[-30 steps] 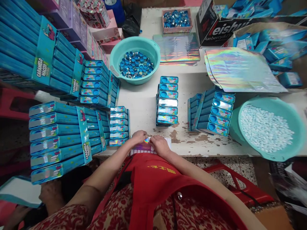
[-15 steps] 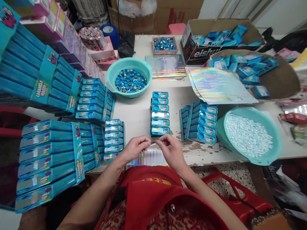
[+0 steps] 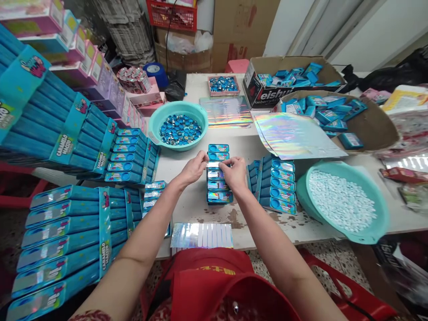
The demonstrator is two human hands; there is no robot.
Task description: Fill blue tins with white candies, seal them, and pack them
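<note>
A row of small blue tins (image 3: 218, 196) lies on the white table (image 3: 187, 205) in front of me. My left hand (image 3: 194, 168) and my right hand (image 3: 235, 171) pinch a narrow holographic sticker strip (image 3: 214, 164) between them, right over one tin in the middle of the row. Both hands have their fingertips pressed together on the strip's ends. A holographic sticker sheet (image 3: 202, 235), cut into strips, lies at the table's near edge by my red apron.
A teal basin of blue caps (image 3: 179, 125) stands behind the row. Another teal basin of white pellets (image 3: 341, 203) is at the right. Stacked blue boxes (image 3: 70, 223) fill the left, a tin tray (image 3: 276, 183) sits beside my right hand, holographic sheets (image 3: 294, 133) lie behind.
My hands lifted a strip off the sticker sheet at the table's edge and carried it forward to the row of tins. The camera tilted up.
</note>
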